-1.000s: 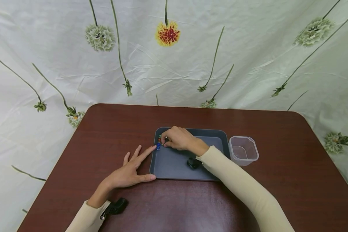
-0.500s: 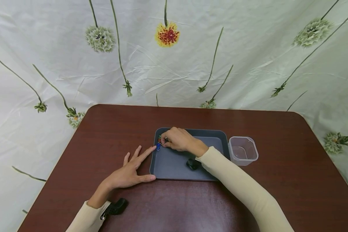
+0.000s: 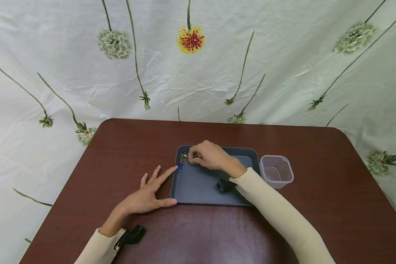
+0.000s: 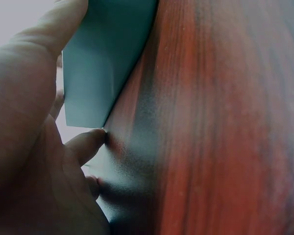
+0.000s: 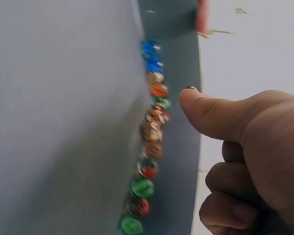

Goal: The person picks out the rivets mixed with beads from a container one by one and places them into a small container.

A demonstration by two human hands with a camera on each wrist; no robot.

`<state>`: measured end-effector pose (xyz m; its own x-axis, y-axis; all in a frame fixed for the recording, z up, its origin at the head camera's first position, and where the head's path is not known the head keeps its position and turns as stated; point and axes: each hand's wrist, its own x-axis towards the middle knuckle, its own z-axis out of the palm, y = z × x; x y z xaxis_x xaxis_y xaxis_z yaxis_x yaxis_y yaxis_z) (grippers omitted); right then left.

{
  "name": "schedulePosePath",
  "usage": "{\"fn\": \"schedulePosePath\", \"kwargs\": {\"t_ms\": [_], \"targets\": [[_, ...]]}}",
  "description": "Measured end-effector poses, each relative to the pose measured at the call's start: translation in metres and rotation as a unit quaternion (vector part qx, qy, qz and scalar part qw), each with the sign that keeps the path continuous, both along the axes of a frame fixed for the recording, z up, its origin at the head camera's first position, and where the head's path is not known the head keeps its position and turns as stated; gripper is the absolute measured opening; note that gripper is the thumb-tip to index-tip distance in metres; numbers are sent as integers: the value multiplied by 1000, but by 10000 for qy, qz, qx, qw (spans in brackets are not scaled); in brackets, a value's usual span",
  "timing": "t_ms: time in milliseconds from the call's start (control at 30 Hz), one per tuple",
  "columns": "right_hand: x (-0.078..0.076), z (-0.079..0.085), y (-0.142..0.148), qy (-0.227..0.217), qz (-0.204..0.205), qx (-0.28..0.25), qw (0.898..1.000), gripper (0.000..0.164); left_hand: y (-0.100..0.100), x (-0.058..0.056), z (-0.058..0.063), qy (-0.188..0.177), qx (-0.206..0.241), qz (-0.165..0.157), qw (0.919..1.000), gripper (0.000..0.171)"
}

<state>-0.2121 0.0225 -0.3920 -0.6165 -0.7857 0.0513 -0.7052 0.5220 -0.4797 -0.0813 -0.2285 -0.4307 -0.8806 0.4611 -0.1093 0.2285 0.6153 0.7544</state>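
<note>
Here your right hand has fingers curled just right of the marbles in the tray, grip on one unclear, your left hand spread wide!

I've got a red-brown table with rounded far corners, clear plastic tub on it, creased white cloth behind, long-stemmed flower prints, one yellow-red bloom.

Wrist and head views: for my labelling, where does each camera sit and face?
Head: on the head, facing forward and down over tray; left hand, right hand show.
Left wrist: on that wrist, facing tray edge; left hand shows.
Right wrist: on that wrist, facing marbles in tray; right hand shows.
Head and right wrist share the marbles.
</note>
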Motion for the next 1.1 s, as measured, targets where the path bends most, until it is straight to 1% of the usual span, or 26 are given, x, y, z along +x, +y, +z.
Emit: {"fn": "schedulePosePath", "kwargs": {"t_ms": [133,267,367,533,600,800,967,1100], "targets": [[1,7,12,-60,-165,-297,9994,5,1,0,0,-8,-21,8,10000,93],[5,15,21,-20,-366,-338,9988,7,1,0,1,-14,-33,15,10000,93],[9,22,28,94,-487,-375,9981,5,2,0,0,-15,-46,18,10000,93],[15,33,41,139,-620,-580,9963,5,3,0,1,-15,-23,30,10000,94],[17,37,49,132,-696,-677,9952,5,3,0,1,-29,-20,30,10000,94],[25,48,80,241,-1093,-971,9890,4,3,0,0,-51,-16,-13,10000,94],[32,56,102,340,-1316,-1043,9852,5,2,1,1,-50,5,-11,10000,94],[37,59,115,347,-1434,-1104,9829,6,1,1,0,-58,-6,-7,10000,93]]}}
